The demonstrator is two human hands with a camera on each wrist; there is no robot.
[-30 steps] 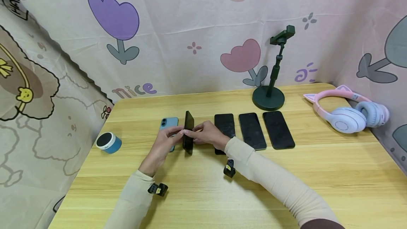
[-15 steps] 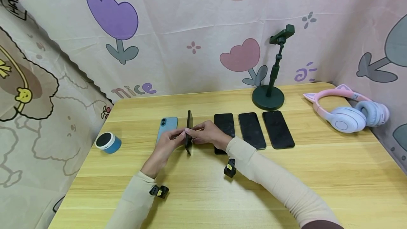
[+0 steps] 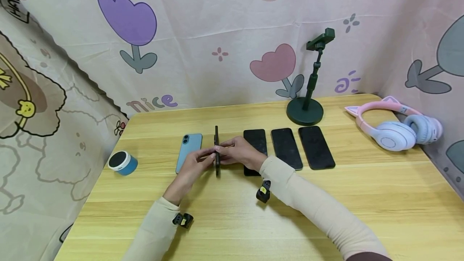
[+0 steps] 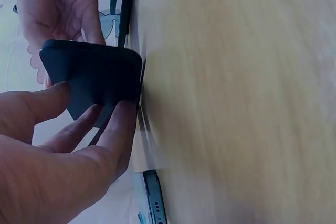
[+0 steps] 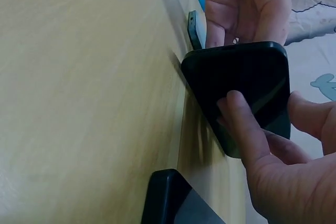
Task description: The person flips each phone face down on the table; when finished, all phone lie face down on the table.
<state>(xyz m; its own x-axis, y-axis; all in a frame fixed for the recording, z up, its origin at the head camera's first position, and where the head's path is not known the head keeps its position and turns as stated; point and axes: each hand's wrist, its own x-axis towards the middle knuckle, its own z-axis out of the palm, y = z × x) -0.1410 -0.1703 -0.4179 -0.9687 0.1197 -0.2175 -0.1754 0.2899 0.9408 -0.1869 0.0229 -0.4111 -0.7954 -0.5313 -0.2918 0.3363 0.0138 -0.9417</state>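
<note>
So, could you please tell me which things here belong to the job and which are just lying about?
Likely in the job: dark phone, held by left hand and right hand; blue phone; three flat black phones.
Apparently just lying about: blue jar; green stand; headphones.

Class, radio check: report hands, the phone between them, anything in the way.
Left hand, right hand: both holding dark phone. It's edge-up; table contact unclear. Nothing visibly blocking; blue phone close left, black phone partly hidden by right hand.

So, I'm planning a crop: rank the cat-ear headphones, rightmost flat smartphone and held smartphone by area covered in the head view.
1. Cat-ear headphones
2. Rightmost smartphone
3. Held smartphone, seen edge-on
</note>
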